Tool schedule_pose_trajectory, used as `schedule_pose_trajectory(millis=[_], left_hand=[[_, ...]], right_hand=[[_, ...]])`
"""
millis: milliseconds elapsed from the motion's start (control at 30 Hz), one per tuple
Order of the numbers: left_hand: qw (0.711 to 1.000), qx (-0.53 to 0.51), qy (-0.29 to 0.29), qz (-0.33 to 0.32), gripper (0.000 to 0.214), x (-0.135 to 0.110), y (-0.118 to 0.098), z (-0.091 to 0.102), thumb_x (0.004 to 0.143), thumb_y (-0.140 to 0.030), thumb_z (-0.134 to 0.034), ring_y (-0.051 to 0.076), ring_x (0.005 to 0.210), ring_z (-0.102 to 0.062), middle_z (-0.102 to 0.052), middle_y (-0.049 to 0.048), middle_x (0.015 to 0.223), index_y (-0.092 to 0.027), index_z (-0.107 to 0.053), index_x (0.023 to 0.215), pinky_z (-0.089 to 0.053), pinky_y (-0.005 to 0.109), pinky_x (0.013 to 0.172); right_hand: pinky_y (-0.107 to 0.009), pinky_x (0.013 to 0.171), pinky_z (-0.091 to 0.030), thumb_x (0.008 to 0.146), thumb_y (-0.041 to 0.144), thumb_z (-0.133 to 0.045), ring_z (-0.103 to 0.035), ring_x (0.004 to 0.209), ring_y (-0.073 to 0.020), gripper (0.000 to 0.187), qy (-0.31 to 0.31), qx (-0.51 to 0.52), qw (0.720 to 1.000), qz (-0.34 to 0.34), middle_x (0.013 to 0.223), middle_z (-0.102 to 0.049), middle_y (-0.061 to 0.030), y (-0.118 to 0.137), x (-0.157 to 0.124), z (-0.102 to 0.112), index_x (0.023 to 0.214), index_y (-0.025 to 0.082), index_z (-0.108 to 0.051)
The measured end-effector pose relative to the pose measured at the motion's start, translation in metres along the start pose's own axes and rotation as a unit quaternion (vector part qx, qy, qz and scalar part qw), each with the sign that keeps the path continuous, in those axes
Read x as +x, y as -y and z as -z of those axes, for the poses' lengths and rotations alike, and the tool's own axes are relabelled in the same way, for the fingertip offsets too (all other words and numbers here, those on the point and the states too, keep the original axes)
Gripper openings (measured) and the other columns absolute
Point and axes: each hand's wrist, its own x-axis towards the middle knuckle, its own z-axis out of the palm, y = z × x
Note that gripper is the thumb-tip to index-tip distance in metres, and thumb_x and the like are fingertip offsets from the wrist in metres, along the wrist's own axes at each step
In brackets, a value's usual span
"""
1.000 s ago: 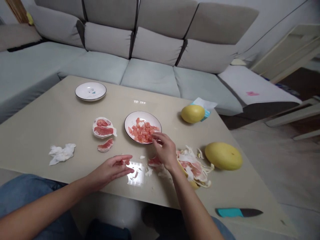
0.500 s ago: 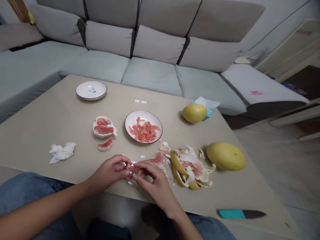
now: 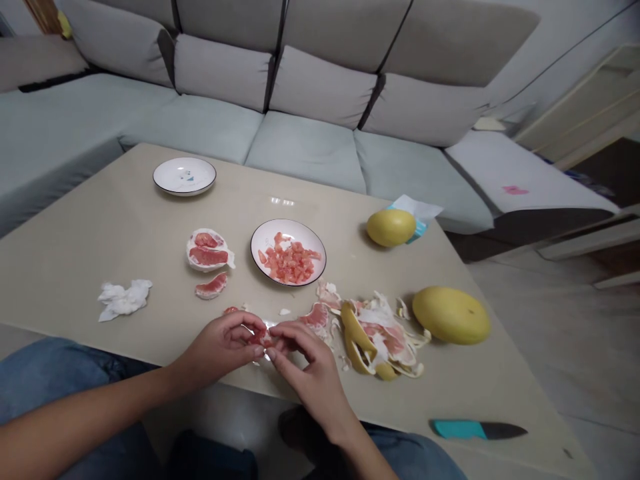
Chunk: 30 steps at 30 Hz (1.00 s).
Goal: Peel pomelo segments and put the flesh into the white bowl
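Note:
My left hand [image 3: 220,347] and my right hand [image 3: 305,363] meet above the table's near edge. Both pinch a small pink pomelo piece [image 3: 261,339] between their fingertips. Just beyond them stands a white plate [image 3: 265,235] holding several pink flesh chunks [image 3: 289,261]. Left of it lie a part-peeled pomelo section [image 3: 207,251] and a loose segment [image 3: 211,286]. To the right of my hands a heap of peel and membrane [image 3: 377,337] is spread out.
Two whole yellow pomelos [image 3: 451,315] [image 3: 391,227] sit on the beige table [image 3: 90,247] at the right. A teal-handled knife [image 3: 477,430] lies near the front right edge. A crumpled tissue [image 3: 123,298] lies left, a second plate [image 3: 185,176] at the back. A grey sofa [image 3: 300,100] runs behind.
My right hand has drawn back from the plate of chunks and joined my left hand at the near edge. Both now pinch the small pomelo piece.

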Motion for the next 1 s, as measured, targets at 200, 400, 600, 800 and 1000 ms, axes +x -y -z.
schedule_pose_trajectory(millis=[200, 400, 600, 800, 1000], left_hand=[[0.980, 0.178, -0.040, -0.081, 0.015, -0.004, -0.007, -0.006, 0.079, -0.019, -0.065, 0.017, 0.082, -0.060, -0.058, 0.0055, 0.096, -0.019, -0.066, 0.094, -0.054, 0.029, 0.075], [0.945, 0.288, -0.056, -0.146, 0.024, -0.005, -0.001, -0.007, 0.080, -0.019, -0.063, 0.021, 0.095, -0.060, -0.060, 0.0086, 0.102, -0.021, -0.065, 0.104, -0.054, 0.032, 0.081], [0.896, 0.385, -0.050, -0.216, 0.021, -0.007, 0.001, -0.006, 0.080, -0.012, -0.060, 0.018, 0.087, -0.061, -0.063, 0.0058, 0.093, -0.020, -0.067, 0.097, -0.050, 0.030, 0.081], [0.887, 0.395, -0.040, -0.238, 0.028, -0.010, 0.003, -0.004, 0.081, -0.010, -0.056, 0.018, 0.085, -0.061, -0.064, 0.0060, 0.093, -0.022, -0.069, 0.103, -0.050, 0.028, 0.076], [0.971, 0.223, -0.030, -0.081, 0.020, -0.002, -0.002, -0.001, 0.078, -0.022, -0.067, 0.019, 0.083, -0.063, -0.066, 0.0073, 0.094, -0.019, -0.072, 0.096, -0.052, 0.031, 0.075]], right_hand=[[-0.031, 0.068, -0.049, 0.084, 0.017, -0.063, -0.059, 0.074, -0.0181, 0.006, -0.049, -0.072, 0.994, 0.060, 0.081, -0.063, -0.0038, 0.004, -0.004, -0.003, 0.084, 0.022, -0.066], [-0.029, 0.067, -0.046, 0.086, 0.013, -0.058, -0.058, 0.074, -0.0171, 0.011, -0.043, -0.104, 0.992, 0.061, 0.079, -0.061, -0.0024, 0.001, -0.010, -0.007, 0.080, 0.021, -0.059], [-0.030, 0.066, -0.047, 0.086, 0.011, -0.055, -0.058, 0.073, -0.0184, 0.011, -0.044, -0.192, 0.971, 0.132, 0.078, -0.062, -0.0036, -0.004, -0.016, -0.015, 0.083, 0.021, -0.055], [-0.033, 0.063, -0.049, 0.085, 0.007, -0.055, -0.059, 0.069, -0.0209, 0.015, -0.088, -0.312, 0.915, 0.238, 0.076, -0.066, -0.0062, -0.008, -0.021, -0.027, 0.091, 0.021, -0.056], [-0.034, 0.072, -0.051, 0.090, 0.014, -0.054, -0.063, 0.080, -0.0208, 0.011, -0.055, -0.165, 0.978, 0.118, 0.085, -0.067, -0.0055, 0.004, -0.014, -0.002, 0.091, 0.023, -0.060]])
